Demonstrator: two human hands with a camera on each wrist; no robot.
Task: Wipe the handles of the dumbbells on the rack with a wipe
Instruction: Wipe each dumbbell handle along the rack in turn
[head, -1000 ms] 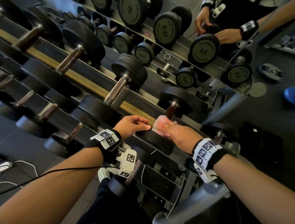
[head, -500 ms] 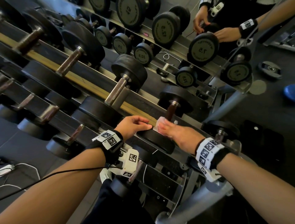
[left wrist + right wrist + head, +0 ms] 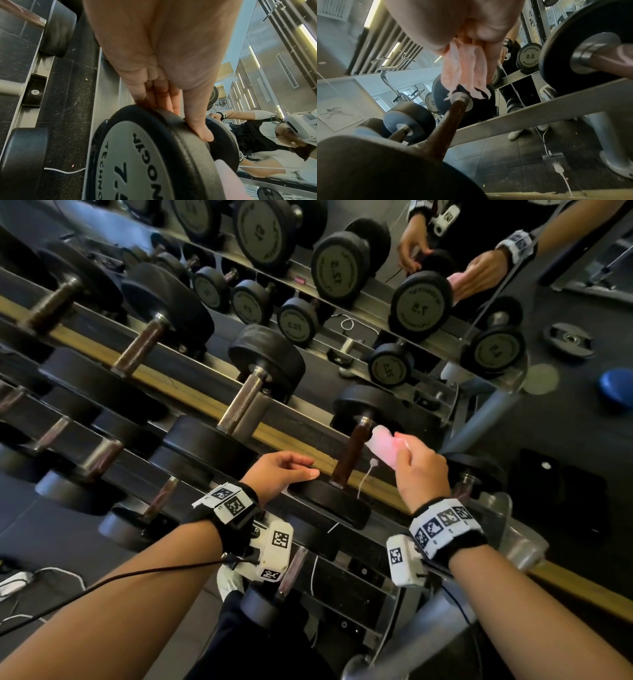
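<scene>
Two hands: left (image 3: 281, 474) flat on one dumbbell (image 3: 342, 467), right (image 3: 419, 470) pinching one wipe (image 3: 382, 445).

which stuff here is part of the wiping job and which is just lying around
Part of the job:
- pink wipe, gripped by the right hand
- dark dumbbell handle beside it
- front weight, steadied by the left hand

Just lying around:
- white cable
- loose weight plate
- blue ball

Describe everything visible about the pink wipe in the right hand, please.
The thin pink crumpled wipe looks like soft tissue with ragged hanging edges. The right hand pinches it, bunched, beside the far end of the brown dumbbell handle. Whether it touches the handle cannot be told.
</scene>
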